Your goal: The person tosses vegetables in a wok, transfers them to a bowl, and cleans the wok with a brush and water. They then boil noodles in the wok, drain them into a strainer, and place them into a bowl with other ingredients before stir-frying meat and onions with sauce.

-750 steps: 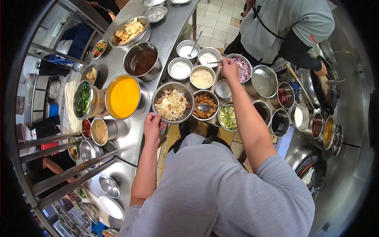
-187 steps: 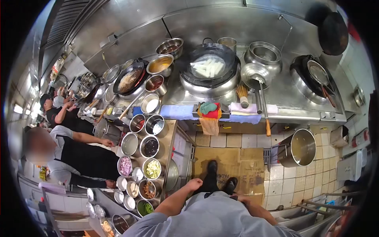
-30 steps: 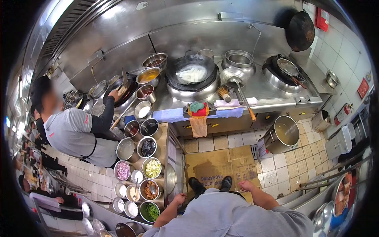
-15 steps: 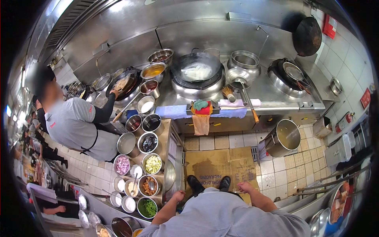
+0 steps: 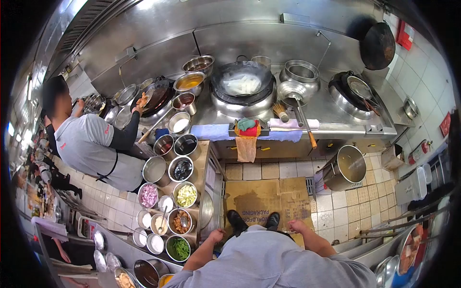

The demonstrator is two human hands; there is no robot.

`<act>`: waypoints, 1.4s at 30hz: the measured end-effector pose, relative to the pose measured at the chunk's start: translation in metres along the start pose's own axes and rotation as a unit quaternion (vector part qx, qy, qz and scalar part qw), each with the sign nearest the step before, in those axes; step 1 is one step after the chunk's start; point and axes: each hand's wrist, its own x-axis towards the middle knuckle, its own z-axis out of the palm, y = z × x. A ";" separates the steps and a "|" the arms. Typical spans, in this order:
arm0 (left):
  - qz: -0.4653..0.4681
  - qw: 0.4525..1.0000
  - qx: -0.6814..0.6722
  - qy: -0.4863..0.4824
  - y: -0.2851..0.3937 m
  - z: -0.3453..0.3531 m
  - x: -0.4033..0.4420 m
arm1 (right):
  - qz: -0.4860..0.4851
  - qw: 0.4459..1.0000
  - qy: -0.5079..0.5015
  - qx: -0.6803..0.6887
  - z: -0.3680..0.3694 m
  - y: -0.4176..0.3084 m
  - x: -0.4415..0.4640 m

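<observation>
My left hand (image 5: 217, 235) hangs at my side with its fingers curled, near the prep table's containers. On my other side, my right hand (image 5: 297, 226) is also loosely closed, above the cardboard on the floor. I see nothing held in either hand. Ahead of me, a wok (image 5: 242, 81) holds pale strips in whitish liquid. Right of it a perforated strainer (image 5: 292, 90) rests on a metal pot, with a wooden-handled ladle (image 5: 307, 126) reaching over the stove's front edge. A bamboo brush (image 5: 280, 113) lies beside folded towels (image 5: 294, 124).
A co-worker (image 5: 91, 139) stands at the left wok, one hand over it. Containers of chopped onion (image 5: 148, 195), green vegetables (image 5: 178, 249) and sauces fill the prep table. A tall stockpot (image 5: 345, 168) stands on the floor at right. Flattened cardboard (image 5: 254, 192) lies under my feet.
The co-worker's near hand has risen slightly at the left wok, and the other hand now shows behind it. My hands stay at my sides.
</observation>
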 end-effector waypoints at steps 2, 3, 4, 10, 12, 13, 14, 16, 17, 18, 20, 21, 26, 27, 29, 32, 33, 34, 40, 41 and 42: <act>0.007 1.000 -0.022 0.003 -0.003 0.002 0.000 | 0.006 1.000 0.002 -0.006 -0.001 0.003 0.003; 0.021 0.999 -0.020 0.014 -0.004 0.003 0.001 | 0.006 1.000 -0.006 -0.013 -0.003 0.005 0.005; 0.035 0.999 -0.018 0.026 -0.003 0.003 0.000 | 0.006 1.000 -0.013 -0.020 -0.003 0.005 0.004; -0.004 0.999 -0.029 0.023 0.004 0.002 -0.005 | -0.003 1.000 -0.006 -0.022 -0.003 0.012 0.006; 0.000 0.997 -0.072 0.011 -0.018 0.013 0.013 | -0.008 1.000 -0.009 -0.018 -0.003 0.016 0.011; 0.003 0.993 -0.117 0.001 -0.033 0.021 0.026 | -0.015 1.000 -0.012 -0.018 -0.002 0.017 0.011; 0.004 0.994 -0.114 -0.001 -0.045 0.028 0.037 | -0.014 1.000 -0.011 -0.014 -0.002 0.016 0.009; -0.009 0.983 -0.181 -0.018 -0.061 0.036 0.052 | -0.001 0.999 0.008 -0.050 -0.001 0.012 0.006; -0.009 0.983 -0.180 -0.018 -0.054 0.032 0.046 | 0.000 0.999 0.008 -0.049 -0.001 0.014 0.008; 0.006 0.994 -0.106 0.000 -0.047 0.028 0.039 | -0.004 0.998 0.006 -0.058 -0.001 0.016 0.009; 0.022 0.999 -0.033 0.018 -0.032 0.019 0.028 | -0.009 0.998 0.005 -0.069 -0.001 0.016 0.012; 0.017 0.999 -0.031 0.013 -0.028 0.017 0.025 | -0.008 0.998 0.006 -0.068 -0.001 0.016 0.012; -0.016 0.999 -0.027 0.002 0.010 -0.002 -0.005 | -0.013 0.999 -0.009 -0.042 -0.004 0.013 0.013; -0.015 1.000 -0.015 0.004 0.017 -0.006 -0.010 | -0.010 1.000 -0.007 -0.028 -0.004 0.009 0.010; -0.013 1.000 -0.002 0.006 0.017 -0.005 -0.009 | -0.007 1.000 -0.005 -0.013 -0.004 0.009 0.009; 0.007 0.999 -0.040 -0.004 0.014 -0.005 -0.007 | -0.014 1.000 -0.017 0.004 -0.005 0.010 0.010; 0.008 0.999 -0.040 0.004 0.013 -0.004 -0.006 | -0.008 1.000 -0.014 0.008 -0.005 0.011 0.011; 0.008 0.999 -0.041 0.011 0.014 -0.004 -0.008 | -0.002 1.000 -0.012 0.011 -0.005 0.011 0.010; 0.005 1.000 0.018 0.017 0.010 -0.004 -0.004 | 0.000 1.000 -0.029 -0.001 -0.008 0.009 0.004; 0.005 1.000 0.019 0.016 0.009 -0.004 -0.005 | 0.001 1.000 -0.029 -0.001 -0.007 0.009 0.004; 0.007 1.000 0.011 0.014 0.011 -0.005 -0.005 | 0.008 0.999 -0.030 0.012 -0.007 0.008 0.005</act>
